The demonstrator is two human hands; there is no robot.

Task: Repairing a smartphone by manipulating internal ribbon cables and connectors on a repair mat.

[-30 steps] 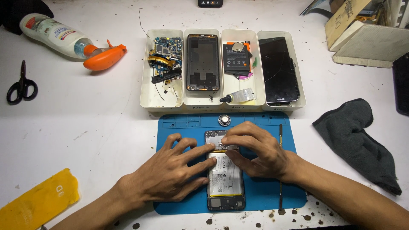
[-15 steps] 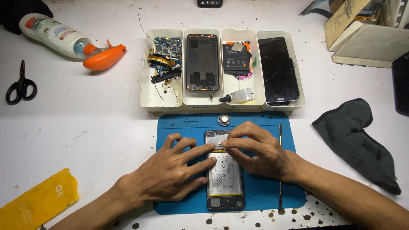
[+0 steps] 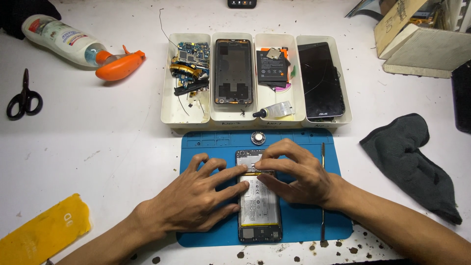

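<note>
On the blue rubber work mat (image 3: pixel 206 142) in the middle of the white tabletop (image 3: pixel 98 147) lies an opened smartphone without back cover (image 3: pixel 258 206), its white battery showing. The left hand (image 3: pixel 196 201) rests flat on the mat beside the phone's left edge, fingers (image 3: pixel 230 172) spread, the tips of index and middle finger touching the phone near the top of the battery. The right hand (image 3: pixel 297 172) lies over the upper part of the phone; its thumb and index finger are bent close together and pinch at a thin yellowish strip (image 3: pixel 255 173) at the top edge of the battery. Whether the strip is really gripped, I cannot tell. A thin metal pry tool (image 3: pixel 323 157) lies on the right side of the mat, partly under the right wrist. Just behind the mat stands a white plastic tray with four compartments (image 3: pixel 167 78), holding circuit boards, a phone frame, a black battery and a dark screen. A dark grey cloth (image 3: pixel 412 157) lies to the right, black scissors (image 3: pixel 22 95) and a spray bottle with an orange head (image 3: pixel 78 46) far left
</note>
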